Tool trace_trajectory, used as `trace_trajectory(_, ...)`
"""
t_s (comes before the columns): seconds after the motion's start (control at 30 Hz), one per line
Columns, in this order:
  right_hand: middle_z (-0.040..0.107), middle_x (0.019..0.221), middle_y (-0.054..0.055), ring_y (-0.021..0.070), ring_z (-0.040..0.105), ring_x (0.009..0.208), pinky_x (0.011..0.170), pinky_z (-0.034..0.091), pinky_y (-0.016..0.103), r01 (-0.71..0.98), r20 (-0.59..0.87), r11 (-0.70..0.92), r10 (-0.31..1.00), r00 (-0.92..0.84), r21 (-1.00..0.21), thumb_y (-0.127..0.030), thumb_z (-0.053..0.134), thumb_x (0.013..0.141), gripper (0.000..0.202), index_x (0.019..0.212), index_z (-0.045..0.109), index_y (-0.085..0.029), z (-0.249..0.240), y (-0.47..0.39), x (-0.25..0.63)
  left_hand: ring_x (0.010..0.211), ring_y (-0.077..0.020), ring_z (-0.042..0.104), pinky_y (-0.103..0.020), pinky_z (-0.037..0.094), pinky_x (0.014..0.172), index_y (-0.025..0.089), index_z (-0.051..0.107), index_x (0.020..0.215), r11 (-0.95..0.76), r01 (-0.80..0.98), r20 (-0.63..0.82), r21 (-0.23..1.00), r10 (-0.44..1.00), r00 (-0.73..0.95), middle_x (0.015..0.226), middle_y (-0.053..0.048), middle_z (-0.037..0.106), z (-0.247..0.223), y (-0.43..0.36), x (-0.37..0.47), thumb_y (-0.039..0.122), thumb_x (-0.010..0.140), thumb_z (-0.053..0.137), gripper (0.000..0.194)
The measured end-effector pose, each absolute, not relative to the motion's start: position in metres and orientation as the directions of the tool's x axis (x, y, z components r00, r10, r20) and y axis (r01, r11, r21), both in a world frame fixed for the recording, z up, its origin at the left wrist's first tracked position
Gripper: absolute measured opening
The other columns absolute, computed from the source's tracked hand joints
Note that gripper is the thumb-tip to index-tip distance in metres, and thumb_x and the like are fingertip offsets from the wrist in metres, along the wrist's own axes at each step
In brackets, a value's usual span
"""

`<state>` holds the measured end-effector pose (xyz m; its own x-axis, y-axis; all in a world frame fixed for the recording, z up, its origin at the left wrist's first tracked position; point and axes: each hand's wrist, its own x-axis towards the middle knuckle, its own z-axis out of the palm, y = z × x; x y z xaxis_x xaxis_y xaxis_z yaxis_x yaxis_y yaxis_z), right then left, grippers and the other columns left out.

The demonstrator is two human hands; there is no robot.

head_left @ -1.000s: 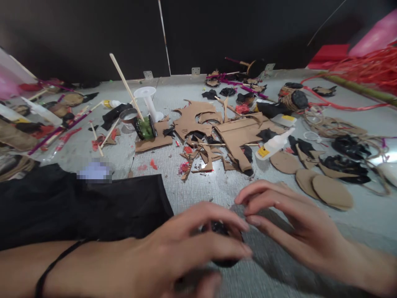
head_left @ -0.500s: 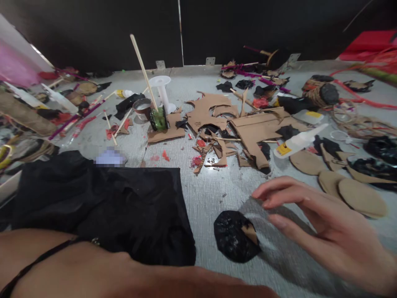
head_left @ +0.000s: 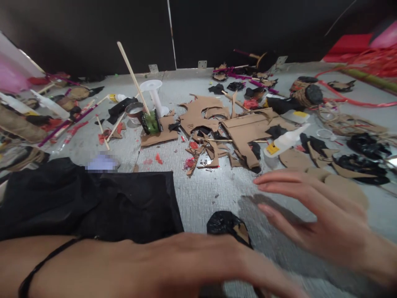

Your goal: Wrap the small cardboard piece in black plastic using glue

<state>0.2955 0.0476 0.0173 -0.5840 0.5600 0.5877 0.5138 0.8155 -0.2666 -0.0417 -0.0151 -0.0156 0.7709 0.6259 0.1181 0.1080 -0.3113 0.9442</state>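
My left hand (head_left: 217, 258) stretches across the bottom of the view, a thin black cord round its wrist. It partly covers a round piece wrapped in black plastic (head_left: 221, 222) with a bit of brown cardboard showing. The fingertips are blurred and run out of the bottom edge, so what they hold, if anything, is hidden. To the right, my right hand (head_left: 310, 211) hovers above the grey surface with fingers apart and nothing between them. Under and behind it lie round cardboard discs (head_left: 349, 190). A black plastic sheet (head_left: 133, 203) lies at the left.
Cut cardboard scraps (head_left: 248, 128) spread over the middle. Beyond my right hand lies a glue bottle (head_left: 285, 141). A white spool (head_left: 156, 97), a small cup (head_left: 134, 112) and a green roll with upright sticks (head_left: 151, 123) stand back left. A black panel (head_left: 108, 33) closes the rear.
My left hand has moved up and right, now covering part of the black-wrapped disc. My right hand stays open over the surface. The view has shifted slightly.
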Motion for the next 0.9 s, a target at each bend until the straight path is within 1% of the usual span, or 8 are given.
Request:
trace_trajectory(0.03,0.082,0.116,0.008,0.0247,0.082,0.099,0.091,0.068,0.037,0.533,0.599,0.812,0.555,-0.577,-0.238,-0.022,0.077,0.102,0.021,0.121,0.070,-0.027,0.018,0.051,0.297,0.116,-0.0265,0.081,-0.030,0.068,0.104,0.037,0.069,0.149,-0.443,0.092,0.166,0.892,0.509,0.845,0.132,-0.005,0.083,-0.004,-0.010,-0.033,0.048,0.100,0.080,0.051)
trace_trajectory(0.1,0.082,0.113,0.007,0.0224,0.082,0.096,0.088,0.067,0.035,0.557,0.610,0.802,0.556,-0.564,-0.217,-0.013,0.073,0.103,0.020,0.115,0.070,-0.029,0.019,0.060,0.298,0.129,-0.0302,0.077,-0.041,0.060,0.120,0.031,0.071,0.140,-0.640,0.194,0.216,0.744,0.505,0.836,0.147,-0.012,0.076,0.018,-0.001,-0.017,0.030,0.105,0.072,0.034)
trace_trajectory(0.3,0.080,0.108,0.005,0.0202,0.081,0.092,0.083,0.065,0.035,0.541,0.630,0.809,0.547,-0.551,-0.230,-0.015,0.072,0.107,0.012,0.108,0.069,-0.027,0.018,0.081,0.297,0.119,-0.0321,0.077,-0.046,0.067,0.105,0.011,0.068,0.123,-0.894,0.230,0.485,0.385,0.408,0.773,0.132,-0.022,0.078,0.021,0.011,-0.003,0.014,0.103,0.063,0.021)
trace_trajectory(0.5,0.080,0.109,0.003,0.0184,0.081,0.094,0.086,0.064,0.032,0.571,0.620,0.798,0.550,-0.559,-0.192,-0.023,0.070,0.110,0.003,0.109,0.068,-0.025,0.013,0.082,0.298,0.118,-0.0287,0.074,-0.043,0.066,0.103,0.007,0.070,0.118,-0.904,0.239,0.518,0.355,0.403,0.754,0.129,-0.020,0.077,0.017,0.015,-0.003,0.013,0.106,0.059,0.018)
trace_trajectory(0.67,0.080,0.112,0.008,0.0230,0.080,0.091,0.075,0.059,0.034,0.701,0.623,0.712,0.532,-0.574,0.038,-0.021,0.069,0.110,0.007,0.116,0.074,-0.020,0.024,0.078,0.304,0.121,-0.0295,0.074,-0.042,0.062,0.101,0.009,0.073,0.110,-0.926,0.237,0.525,0.296,0.364,0.769,0.121,-0.013,0.082,0.016,0.014,-0.001,0.018,0.110,0.057,0.018)
trace_trajectory(0.77,0.077,0.106,0.012,0.0226,0.066,0.061,0.047,0.035,0.036,0.876,0.607,0.435,0.645,-0.464,0.208,-0.042,0.069,0.111,0.044,0.146,0.070,-0.015,0.033,0.072,0.308,0.120,-0.0278,0.075,-0.041,0.060,0.099,0.011,0.073,0.107,-0.927,0.250,0.528,0.278,0.365,0.767,0.115,-0.010,0.083,0.014,0.012,-0.001,0.019,0.112,0.056,0.019)
trace_trajectory(0.83,0.075,0.100,0.010,0.0212,0.057,0.050,0.045,0.019,0.035,0.921,0.568,0.259,0.728,-0.384,0.291,-0.057,0.061,0.112,0.063,0.161,0.061,-0.018,0.036,0.070,0.309,0.120,-0.0275,0.075,-0.041,0.060,0.100,0.011,0.073,0.106,-0.926,0.252,0.531,0.279,0.368,0.764,0.115,-0.011,0.083,0.014,0.012,0.000,0.019,0.111,0.057,0.019)
trace_trajectory(0.9,0.077,0.107,0.012,0.0231,0.060,0.052,0.045,0.018,0.035,0.925,0.508,0.205,0.787,-0.351,0.320,-0.061,0.056,0.113,0.069,0.169,0.052,-0.021,0.034,0.072,0.310,0.120,-0.0278,0.075,-0.041,0.060,0.101,0.011,0.074,0.105,-0.928,0.252,0.529,0.275,0.364,0.766,0.115,-0.011,0.083,0.014,0.013,0.000,0.019,0.110,0.058,0.019)
